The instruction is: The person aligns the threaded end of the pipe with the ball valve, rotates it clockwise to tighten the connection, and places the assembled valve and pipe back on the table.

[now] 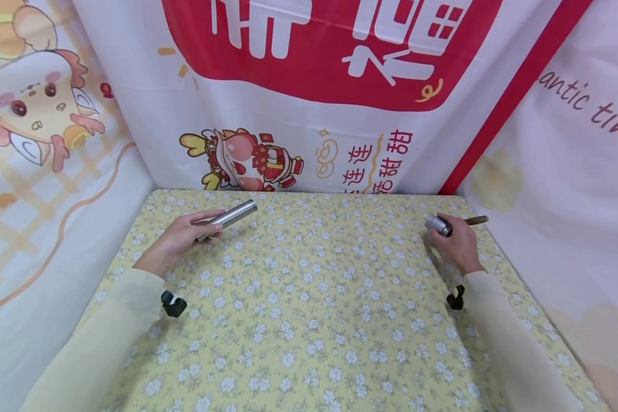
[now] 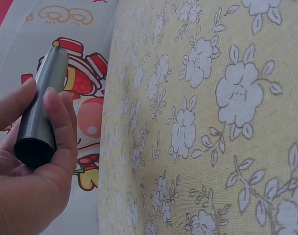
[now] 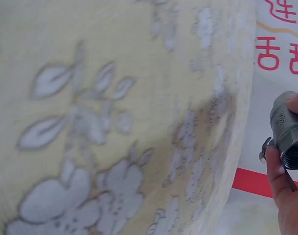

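A smooth metal pipe (image 1: 238,213) is held in the left hand (image 1: 181,237), over the back left of the table. Thumb and fingers wrap the lower part of the pipe, and its far end points up and to the right. In the left wrist view the near end of the metal pipe (image 2: 50,83) shows a dark hollow opening. At the back right, the right hand (image 1: 459,240) grips a metal ball valve (image 1: 436,224); its lever handle (image 1: 476,220) sticks out beyond the fingers. The right wrist view shows threads inside the mouth of the ball valve (image 3: 286,122).
A yellow floral cloth (image 1: 309,297) covers the table. Printed white fabric hangs behind it as a back wall (image 1: 309,120), with more fabric at the left (image 1: 98,240) and right (image 1: 556,217). Dark camera mounts (image 1: 173,304) sit at both wrists.
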`<move>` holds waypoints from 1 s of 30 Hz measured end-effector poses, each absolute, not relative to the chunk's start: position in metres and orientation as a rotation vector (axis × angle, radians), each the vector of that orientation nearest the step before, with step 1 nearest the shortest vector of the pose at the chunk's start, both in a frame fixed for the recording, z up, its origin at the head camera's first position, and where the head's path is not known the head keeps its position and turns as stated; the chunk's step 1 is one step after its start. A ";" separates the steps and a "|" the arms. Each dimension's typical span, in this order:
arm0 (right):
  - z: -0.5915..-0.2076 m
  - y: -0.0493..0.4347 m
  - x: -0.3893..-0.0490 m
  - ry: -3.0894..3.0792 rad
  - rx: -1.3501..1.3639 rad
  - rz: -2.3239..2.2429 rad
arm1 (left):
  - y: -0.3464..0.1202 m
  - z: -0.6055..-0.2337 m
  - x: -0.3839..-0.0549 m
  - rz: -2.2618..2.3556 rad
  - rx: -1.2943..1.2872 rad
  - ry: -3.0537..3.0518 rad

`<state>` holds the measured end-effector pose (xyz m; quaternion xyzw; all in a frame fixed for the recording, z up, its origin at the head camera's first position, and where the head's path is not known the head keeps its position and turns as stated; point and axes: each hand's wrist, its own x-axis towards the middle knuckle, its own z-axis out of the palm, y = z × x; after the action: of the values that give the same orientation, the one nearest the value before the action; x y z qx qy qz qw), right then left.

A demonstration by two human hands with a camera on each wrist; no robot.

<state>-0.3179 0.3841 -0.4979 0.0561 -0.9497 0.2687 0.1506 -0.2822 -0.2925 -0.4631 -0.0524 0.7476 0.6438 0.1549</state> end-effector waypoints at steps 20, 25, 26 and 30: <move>-0.489 0.378 -0.311 -2.770 0.064 0.983 | -0.295 -0.464 -0.280 2.067 -0.156 1.960; -0.484 0.376 -0.308 -2.765 0.071 1.072 | -0.295 -0.464 -0.280 2.138 -0.156 1.870; -0.483 0.375 -0.308 -2.763 0.077 1.094 | -0.295 -0.464 -0.280 2.157 -0.157 1.842; -0.479 0.372 -0.308 -2.756 0.100 1.204 | -0.295 -0.465 -0.280 2.225 -0.172 1.738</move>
<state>-0.3079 0.3723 -0.4793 0.0332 -0.9138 0.3993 0.0663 -0.2797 -0.2951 -0.4651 -0.0601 0.6070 0.7770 0.1557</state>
